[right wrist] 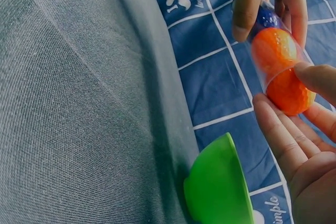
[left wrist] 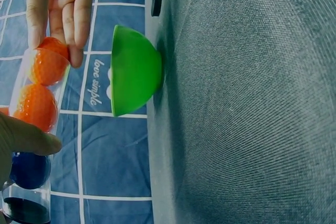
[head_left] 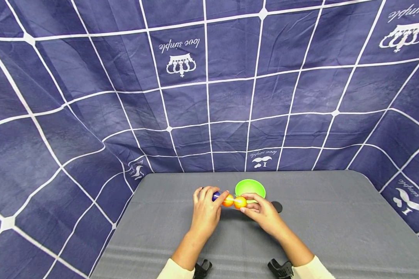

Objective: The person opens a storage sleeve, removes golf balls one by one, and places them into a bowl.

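Note:
My left hand grips a clear tube, held tilted above the table. Through its wall show a dark blue ball and a dimpled orange golf ball, with my left thumb lying across the tube between them. A black end closes the tube on the left-hand side. At the open right-hand mouth, my right hand pinches another orange golf ball, which sits partly outside the rim between thumb and fingers. Just beyond the hands stands a green bowl.
A round black disc lies on the grey table, right of the bowl. Blue cloth with white lines hangs behind the table and at both sides. A black band sits at each wrist.

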`<action>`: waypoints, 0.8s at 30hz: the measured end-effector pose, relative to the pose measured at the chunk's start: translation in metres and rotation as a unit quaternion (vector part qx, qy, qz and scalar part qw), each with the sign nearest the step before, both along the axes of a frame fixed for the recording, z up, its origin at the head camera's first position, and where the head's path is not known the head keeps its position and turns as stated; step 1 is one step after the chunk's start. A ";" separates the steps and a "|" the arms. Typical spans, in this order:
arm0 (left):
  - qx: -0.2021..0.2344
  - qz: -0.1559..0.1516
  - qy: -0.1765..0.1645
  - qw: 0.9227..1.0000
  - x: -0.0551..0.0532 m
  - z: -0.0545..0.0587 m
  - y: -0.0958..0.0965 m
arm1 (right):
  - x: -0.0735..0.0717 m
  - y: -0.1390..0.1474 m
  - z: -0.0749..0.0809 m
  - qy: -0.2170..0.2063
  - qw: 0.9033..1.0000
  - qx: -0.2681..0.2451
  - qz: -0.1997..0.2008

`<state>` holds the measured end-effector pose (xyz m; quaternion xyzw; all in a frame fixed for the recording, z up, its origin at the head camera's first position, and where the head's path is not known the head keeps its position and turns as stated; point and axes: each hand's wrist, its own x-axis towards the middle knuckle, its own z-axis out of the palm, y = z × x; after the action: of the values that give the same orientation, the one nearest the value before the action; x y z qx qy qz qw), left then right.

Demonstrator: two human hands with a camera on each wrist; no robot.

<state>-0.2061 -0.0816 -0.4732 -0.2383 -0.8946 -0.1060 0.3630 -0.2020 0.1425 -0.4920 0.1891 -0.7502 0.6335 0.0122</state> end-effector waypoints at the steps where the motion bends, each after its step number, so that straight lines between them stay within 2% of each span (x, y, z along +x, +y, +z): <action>1: 0.001 0.000 -0.001 1.000 0.000 0.000 0.000 | 0.000 0.000 0.000 0.001 1.000 -0.001 0.001; 19: 0.018 0.004 -0.011 1.000 0.000 -0.006 -0.001 | 0.001 0.000 0.004 0.017 1.000 -0.002 -0.005; 24: 0.036 -0.003 -0.002 0.999 -0.001 -0.009 -0.002 | 0.002 0.000 0.006 0.019 1.000 -0.008 -0.002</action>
<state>-0.2071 -0.0832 -0.4826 -0.2272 -0.8902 -0.1393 0.3695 -0.2003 0.1425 -0.4860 0.1992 -0.7451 0.6359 0.0295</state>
